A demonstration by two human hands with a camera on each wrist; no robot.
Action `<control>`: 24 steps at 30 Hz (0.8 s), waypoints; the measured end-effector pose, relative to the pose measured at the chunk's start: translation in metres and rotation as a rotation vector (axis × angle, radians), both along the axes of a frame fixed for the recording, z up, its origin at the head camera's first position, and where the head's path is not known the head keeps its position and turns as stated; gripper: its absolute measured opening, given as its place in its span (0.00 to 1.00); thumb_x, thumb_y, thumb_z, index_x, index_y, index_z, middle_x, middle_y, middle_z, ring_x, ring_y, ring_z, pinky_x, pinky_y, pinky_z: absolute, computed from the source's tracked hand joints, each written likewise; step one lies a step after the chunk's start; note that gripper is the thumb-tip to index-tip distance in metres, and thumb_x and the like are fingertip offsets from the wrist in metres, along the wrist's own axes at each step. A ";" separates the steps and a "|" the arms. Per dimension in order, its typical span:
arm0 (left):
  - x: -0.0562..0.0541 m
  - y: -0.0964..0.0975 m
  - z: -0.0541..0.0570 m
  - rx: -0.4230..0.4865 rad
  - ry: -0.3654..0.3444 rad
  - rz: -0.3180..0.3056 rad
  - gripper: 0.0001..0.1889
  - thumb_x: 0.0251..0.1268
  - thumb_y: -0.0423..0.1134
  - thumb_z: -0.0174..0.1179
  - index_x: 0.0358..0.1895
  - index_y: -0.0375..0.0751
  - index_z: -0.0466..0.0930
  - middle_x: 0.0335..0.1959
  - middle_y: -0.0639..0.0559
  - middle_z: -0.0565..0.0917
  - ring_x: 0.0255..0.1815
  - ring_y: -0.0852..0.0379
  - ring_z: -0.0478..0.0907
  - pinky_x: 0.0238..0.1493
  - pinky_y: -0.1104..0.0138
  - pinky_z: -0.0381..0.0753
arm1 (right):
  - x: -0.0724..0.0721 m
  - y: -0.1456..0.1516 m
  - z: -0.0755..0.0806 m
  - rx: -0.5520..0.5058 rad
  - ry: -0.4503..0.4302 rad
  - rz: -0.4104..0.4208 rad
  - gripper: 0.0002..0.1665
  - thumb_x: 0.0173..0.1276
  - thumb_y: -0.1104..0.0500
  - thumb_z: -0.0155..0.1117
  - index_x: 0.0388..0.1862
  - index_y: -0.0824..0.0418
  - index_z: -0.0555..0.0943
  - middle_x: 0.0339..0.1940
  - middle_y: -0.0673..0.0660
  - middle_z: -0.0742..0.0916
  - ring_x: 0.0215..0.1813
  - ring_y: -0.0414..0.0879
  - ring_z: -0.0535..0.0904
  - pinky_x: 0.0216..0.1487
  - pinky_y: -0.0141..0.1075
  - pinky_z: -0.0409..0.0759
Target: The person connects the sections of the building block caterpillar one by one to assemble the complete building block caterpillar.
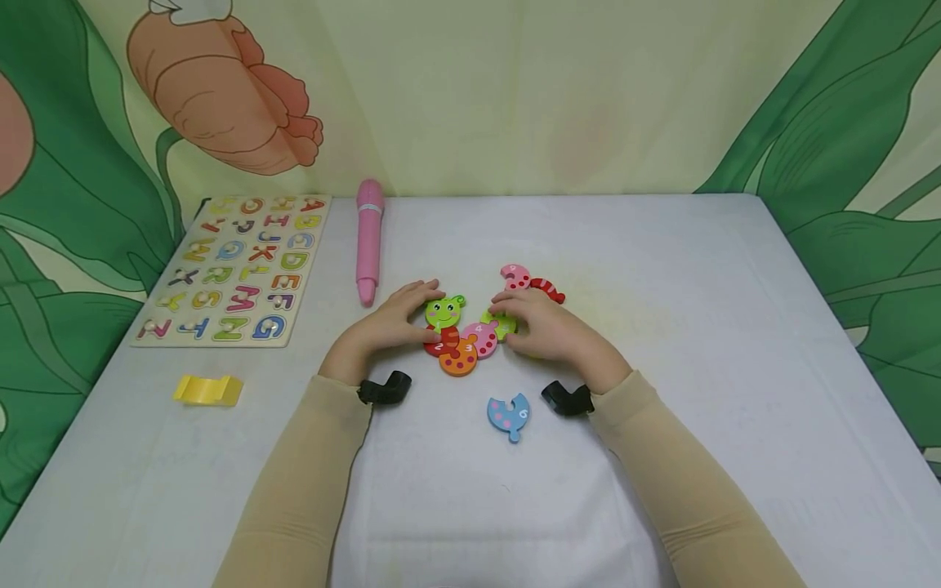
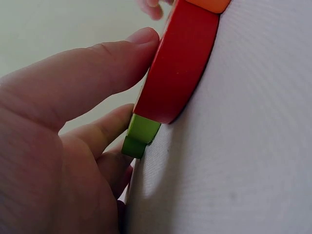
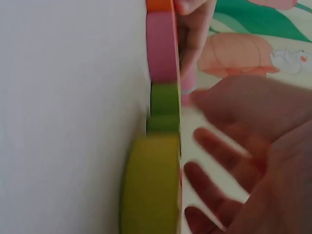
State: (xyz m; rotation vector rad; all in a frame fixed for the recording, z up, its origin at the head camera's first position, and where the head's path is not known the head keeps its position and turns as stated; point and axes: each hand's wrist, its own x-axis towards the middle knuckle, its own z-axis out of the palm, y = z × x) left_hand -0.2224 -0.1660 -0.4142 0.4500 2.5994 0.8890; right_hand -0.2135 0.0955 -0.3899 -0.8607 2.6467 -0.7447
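Observation:
Several flat puzzle pieces sit together in a caterpillar shape: a smiling green head (image 1: pixel 444 311), a red piece (image 1: pixel 432 349), an orange piece (image 1: pixel 459 363), a pink piece (image 1: pixel 483 340) and a green piece (image 1: pixel 505 326). My left hand (image 1: pixel 390 322) rests its thumb on the top edge of the red piece (image 2: pixel 183 63), its other fingers extended beside the head. Over the green piece hovers my right hand (image 1: pixel 551 327), fingers loosely bent and apart from its yellow-green side (image 3: pixel 151 185) in the right wrist view.
Behind the right fingers lie another pink piece (image 1: pixel 517 278) and a red striped tail (image 1: pixel 547 289). A blue piece (image 1: pixel 507 416) lies between the forearms. Farther left are a pink pen-shaped object (image 1: pixel 369 245), an alphabet board (image 1: pixel 243 278) and a yellow block (image 1: pixel 209 391).

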 end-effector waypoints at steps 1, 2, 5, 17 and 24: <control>0.000 0.000 0.000 0.001 0.001 -0.002 0.36 0.49 0.48 0.62 0.66 0.52 0.61 0.73 0.58 0.51 0.74 0.53 0.38 0.68 0.44 0.48 | 0.000 0.002 0.003 -0.013 -0.001 -0.007 0.25 0.59 0.59 0.58 0.58 0.57 0.73 0.64 0.54 0.72 0.68 0.52 0.60 0.66 0.50 0.63; 0.000 0.000 0.000 0.000 0.003 -0.003 0.36 0.50 0.48 0.62 0.66 0.52 0.61 0.73 0.58 0.51 0.74 0.53 0.38 0.69 0.44 0.48 | -0.001 0.005 0.006 -0.030 -0.009 -0.023 0.25 0.59 0.59 0.57 0.58 0.57 0.73 0.64 0.54 0.71 0.68 0.52 0.59 0.66 0.49 0.64; 0.001 -0.001 0.000 -0.011 0.008 -0.002 0.36 0.50 0.48 0.62 0.65 0.52 0.61 0.73 0.57 0.51 0.74 0.53 0.39 0.68 0.44 0.48 | -0.002 0.014 0.017 -0.092 -0.033 -0.091 0.25 0.61 0.60 0.57 0.59 0.58 0.72 0.64 0.55 0.71 0.68 0.53 0.59 0.62 0.49 0.69; 0.001 0.001 0.001 -0.005 0.017 -0.011 0.36 0.49 0.48 0.62 0.65 0.52 0.61 0.73 0.56 0.51 0.74 0.53 0.39 0.68 0.45 0.49 | 0.007 0.057 0.030 -0.003 -0.038 -0.221 0.26 0.63 0.58 0.56 0.61 0.59 0.69 0.65 0.60 0.69 0.68 0.58 0.59 0.63 0.55 0.64; 0.001 0.000 0.001 -0.001 0.022 -0.010 0.35 0.50 0.48 0.62 0.65 0.52 0.61 0.73 0.57 0.51 0.74 0.54 0.39 0.69 0.46 0.47 | 0.010 0.068 0.028 0.036 -0.049 -0.223 0.24 0.65 0.59 0.54 0.60 0.60 0.70 0.64 0.61 0.71 0.67 0.58 0.60 0.65 0.55 0.62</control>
